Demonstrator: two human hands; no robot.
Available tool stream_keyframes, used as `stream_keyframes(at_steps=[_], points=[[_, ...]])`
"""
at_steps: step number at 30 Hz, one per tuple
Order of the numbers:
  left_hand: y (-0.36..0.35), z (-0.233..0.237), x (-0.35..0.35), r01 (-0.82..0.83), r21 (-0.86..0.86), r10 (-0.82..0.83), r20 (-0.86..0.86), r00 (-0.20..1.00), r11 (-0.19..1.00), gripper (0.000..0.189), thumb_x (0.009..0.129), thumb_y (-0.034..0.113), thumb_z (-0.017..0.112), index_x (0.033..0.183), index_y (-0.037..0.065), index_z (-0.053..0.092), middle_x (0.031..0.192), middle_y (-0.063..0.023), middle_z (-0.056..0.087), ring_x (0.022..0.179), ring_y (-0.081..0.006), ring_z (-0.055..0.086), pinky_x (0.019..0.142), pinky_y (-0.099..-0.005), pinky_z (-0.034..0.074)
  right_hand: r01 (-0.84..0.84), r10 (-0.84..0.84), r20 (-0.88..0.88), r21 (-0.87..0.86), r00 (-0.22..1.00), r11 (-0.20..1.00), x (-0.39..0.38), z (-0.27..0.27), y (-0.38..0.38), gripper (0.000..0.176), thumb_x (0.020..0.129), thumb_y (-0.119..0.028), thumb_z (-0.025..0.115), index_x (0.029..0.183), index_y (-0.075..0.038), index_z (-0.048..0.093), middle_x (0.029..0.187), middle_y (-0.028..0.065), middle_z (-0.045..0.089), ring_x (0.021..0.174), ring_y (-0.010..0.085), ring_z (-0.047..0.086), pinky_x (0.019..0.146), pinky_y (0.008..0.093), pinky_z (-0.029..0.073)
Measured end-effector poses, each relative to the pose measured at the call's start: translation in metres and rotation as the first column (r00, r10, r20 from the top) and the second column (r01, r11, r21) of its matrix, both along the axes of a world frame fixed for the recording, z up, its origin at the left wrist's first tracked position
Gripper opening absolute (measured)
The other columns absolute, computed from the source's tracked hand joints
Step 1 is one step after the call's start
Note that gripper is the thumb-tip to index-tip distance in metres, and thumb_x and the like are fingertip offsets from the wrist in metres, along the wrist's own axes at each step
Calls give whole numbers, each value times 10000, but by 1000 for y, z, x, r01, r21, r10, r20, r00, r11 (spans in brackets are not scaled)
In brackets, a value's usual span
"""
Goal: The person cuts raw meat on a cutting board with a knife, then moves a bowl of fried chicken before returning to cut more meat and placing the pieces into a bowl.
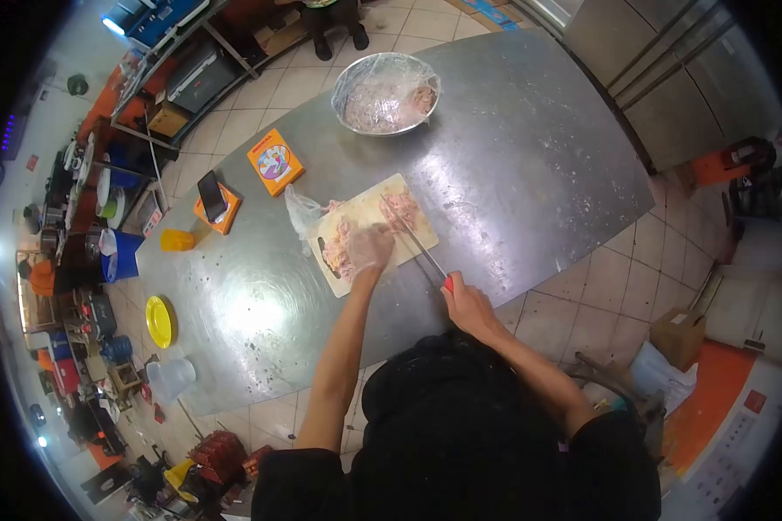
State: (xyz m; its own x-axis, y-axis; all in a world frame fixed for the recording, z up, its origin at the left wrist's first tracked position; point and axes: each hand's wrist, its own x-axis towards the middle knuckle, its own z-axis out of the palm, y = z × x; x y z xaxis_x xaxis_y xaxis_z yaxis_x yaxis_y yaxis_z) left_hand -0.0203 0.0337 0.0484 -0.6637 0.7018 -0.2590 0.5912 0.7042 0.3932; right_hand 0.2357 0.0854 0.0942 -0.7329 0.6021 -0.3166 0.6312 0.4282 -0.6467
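Observation:
A cream cutting board (378, 207) lies on the metal table with chopped pink raw meat (397, 211) on its far right part. More meat (338, 247) lies along its left side. My right hand (467, 302) is closed around the red handle of a knife (423, 248), whose long blade reaches over the board to the meat. My left hand (371, 247) is over the middle of the board, beside the left meat; it is blurred, so its fingers are not clear. A crumpled clear plastic bag (302, 210) touches the board's far left edge.
On the steel table (530, 122) stand a large metal bowl (386, 94) under plastic film, an orange box (275, 162), a phone (210, 196) on another orange box, a yellow cup (177, 240), a yellow plate (160, 321) and a clear tub (172, 379). A person's legs (334, 26) show beyond.

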Motion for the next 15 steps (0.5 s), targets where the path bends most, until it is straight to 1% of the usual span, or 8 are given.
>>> stream_keyframes(at_steps=[1,3,4,7,9,12,14,15], points=[[-3,-1,-3,8,-3,-8,1,1000,1000,432,905,167,591,1328,97,637,930,-197,712,879,-377,684,863,-476,531,8,-8,1,-3,1000,1000,2,1,0,305,1030,-287,526,1164,-25,446,779,299,669,752,539,645,699,632,490],[-9,7,-10,225,297,-197,-123,973,928,471,904,140,585,1371,89,601,948,-205,713,891,-389,692,862,-497,533,18,-18,-12,9,1000,1000,5,5,1,313,1030,-283,527,1186,-24,448,786,299,670,756,537,645,705,635,489],[-9,11,-17,273,85,-257,-167,952,958,487,902,135,587,1387,105,585,1013,-212,710,929,-386,692,857,-495,536,26,-26,-14,6,1000,1000,5,7,2,313,1030,-283,527,1186,-24,448,786,299,670,756,537,645,705,635,489],[-20,19,-31,154,91,-144,-113,983,984,465,909,167,614,1368,95,588,969,-201,719,927,-383,697,857,-484,544,-28,29,15,-31,999,999,3,12,3,316,1027,-281,534,1192,-25,452,795,303,671,770,535,648,711,635,489],[-33,20,-33,221,76,-201,-214,956,972,451,897,210,646,1332,96,610,940,-194,722,884,-380,700,824,-501,541,-144,145,37,-29,989,989,3,2,1,310,1026,-287,538,1168,-24,455,803,298,672,788,533,650,716,630,491],[-54,19,-21,242,-68,-250,-153,956,968,545,879,281,683,1379,92,580,1134,-214,707,1046,-371,686,926,-480,522,-192,193,80,-27,978,981,6,-6,3,292,1027,-293,537,1125,-30,457,806,290,672,800,529,652,711,631,489],[-60,0,-17,337,128,-207,-576,791,933,435,877,322,701,1233,73,684,1403,-169,599,1200,-336,616,1013,-460,474,-162,164,95,-27,982,986,3,-11,14,289,1028,-296,535,1120,-32,459,810,286,674,805,526,653,715,631,489],[-62,-4,-17,335,128,-205,-577,790,933,435,877,322,701,1233,73,684,1403,-169,599,1200,-336,616,1013,-460,474,-132,134,122,-24,983,991,1,-14,21,287,1030,-298,532,1115,-34,461,815,283,675,811,523,654,719,631,489]])
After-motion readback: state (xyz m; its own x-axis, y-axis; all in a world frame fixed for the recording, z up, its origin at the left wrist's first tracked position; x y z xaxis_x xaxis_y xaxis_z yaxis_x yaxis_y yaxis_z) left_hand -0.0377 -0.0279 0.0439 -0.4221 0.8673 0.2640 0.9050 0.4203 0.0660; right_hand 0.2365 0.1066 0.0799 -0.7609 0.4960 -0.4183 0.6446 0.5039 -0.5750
